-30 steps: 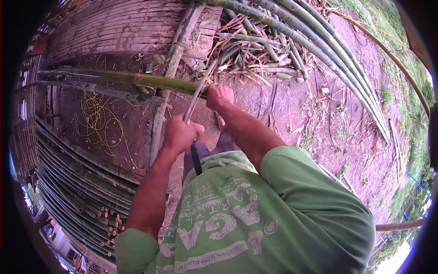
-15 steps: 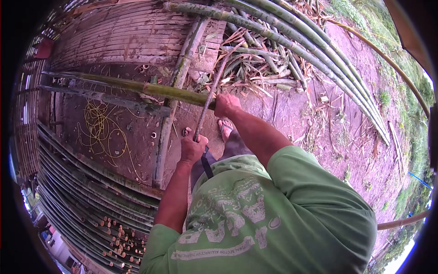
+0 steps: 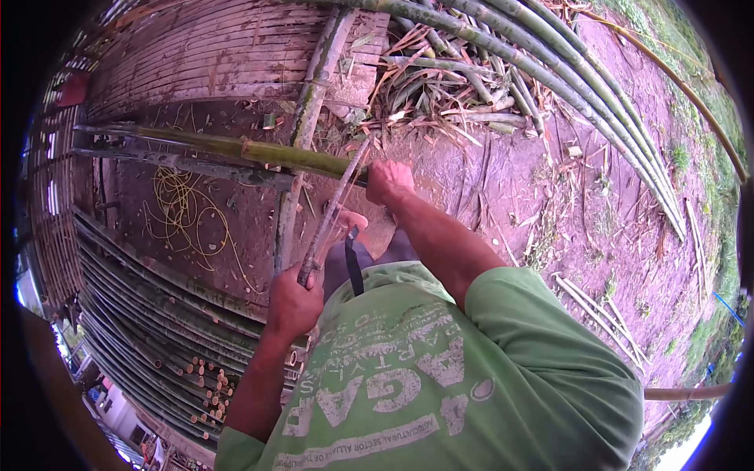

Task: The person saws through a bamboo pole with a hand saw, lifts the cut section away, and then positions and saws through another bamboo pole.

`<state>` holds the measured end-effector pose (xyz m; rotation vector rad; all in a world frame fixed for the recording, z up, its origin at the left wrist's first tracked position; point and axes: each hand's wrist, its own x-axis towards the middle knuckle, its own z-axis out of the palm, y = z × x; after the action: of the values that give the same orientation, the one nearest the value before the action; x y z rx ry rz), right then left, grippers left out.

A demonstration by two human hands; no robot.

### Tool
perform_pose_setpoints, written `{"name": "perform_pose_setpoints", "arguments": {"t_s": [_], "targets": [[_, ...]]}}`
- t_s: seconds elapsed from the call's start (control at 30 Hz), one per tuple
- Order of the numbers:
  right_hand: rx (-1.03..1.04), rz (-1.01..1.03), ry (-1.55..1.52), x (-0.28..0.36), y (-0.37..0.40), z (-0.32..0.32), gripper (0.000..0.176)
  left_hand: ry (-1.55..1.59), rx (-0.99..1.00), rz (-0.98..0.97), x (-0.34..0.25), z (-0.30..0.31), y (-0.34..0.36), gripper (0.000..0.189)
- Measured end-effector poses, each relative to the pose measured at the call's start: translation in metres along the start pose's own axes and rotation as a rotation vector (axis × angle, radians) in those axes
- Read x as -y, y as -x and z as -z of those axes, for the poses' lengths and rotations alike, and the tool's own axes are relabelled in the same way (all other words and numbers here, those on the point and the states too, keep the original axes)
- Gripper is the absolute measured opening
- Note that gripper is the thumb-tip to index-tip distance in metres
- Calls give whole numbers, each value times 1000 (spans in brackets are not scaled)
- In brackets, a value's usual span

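Note:
My left hand [image 3: 296, 303] is closed around the lower end of a long, thin, stick-like tool [image 3: 330, 210]. The tool slants up and crosses the near end of a thick green bamboo pole [image 3: 306, 160]. My right hand [image 3: 390, 182] is closed on that pole's end, just right of the tool. The pole rests across an upright-running bamboo rail [image 3: 316, 94] and stretches to the left. A dark strap [image 3: 354, 263] hangs at my waist, between my hands.
Below the pole is a second bamboo piece [image 3: 212, 168], with tangled yellow cord [image 3: 181, 208] on the ground. Stacked bamboo [image 3: 149, 306] lies lower left. Long poles [image 3: 550, 71] curve across the upper right, beside cut scraps [image 3: 440, 90]. A slatted platform [image 3: 196, 59] is upper left.
My left hand has moved down and left, toward my body, drawing the tool back with it. My right hand stays on the pole's end. The view has shifted slightly.

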<state>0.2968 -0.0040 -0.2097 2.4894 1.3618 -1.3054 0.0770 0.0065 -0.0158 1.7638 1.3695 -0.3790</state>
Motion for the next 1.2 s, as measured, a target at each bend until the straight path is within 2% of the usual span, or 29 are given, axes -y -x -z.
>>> {"name": "perform_pose_setpoints", "arguments": {"t_s": [0.07,0.13,0.2,0.27,0.33,0.43,0.47,0.6,0.63,0.67,0.73,0.77,0.8,0.87,0.93,1.03,1.13,1.2], "targets": [[24,-10,2,0,1,-7,23,-32,-13,-112,-14,-25,-60,13],[8,-24,10,-3,-5,-2,23,127,13,-74,-38,-43,-106,14],[28,-10,28,-7,-12,1,25,158,38,-22,-41,-50,-124,17],[65,11,41,-7,-14,-7,26,161,8,-31,-23,-58,-127,19],[102,30,67,-7,-15,-1,29,150,-71,-145,6,-80,-135,19],[115,58,95,-10,-18,0,32,239,-216,-366,42,-107,-124,5],[134,61,103,-11,-22,5,32,284,-256,-442,50,-112,-120,7],[119,52,91,-7,-19,14,33,452,-344,-517,86,-155,-137,28],[110,22,91,-4,-16,15,32,376,-345,-533,90,-155,-140,17],[104,-2,90,0,-13,15,30,337,-331,-484,95,-156,-138,13],[61,-13,91,3,-10,8,28,259,-300,-401,55,-114,-115,9],[31,-1,90,2,-9,-7,26,160,-141,-252,26,-83,-99,16],[3,12,87,4,-3,-18,25,165,-89,-219,11,-59,-78,16],[-18,31,102,11,1,4,24,181,-25,-168,-7,-29,-48,17],[-13,33,81,9,0,1,24,95,-65,-167,21,-21,-17,16],[-10,34,63,9,2,1,23,59,-28,-57,16,-10,20,15],[0,26,49,9,1,-5,24,105,-90,-49,22,-7,31,20],[0,22,34,4,-5,-7,25,26,-54,16,25,-6,17,12]]}}
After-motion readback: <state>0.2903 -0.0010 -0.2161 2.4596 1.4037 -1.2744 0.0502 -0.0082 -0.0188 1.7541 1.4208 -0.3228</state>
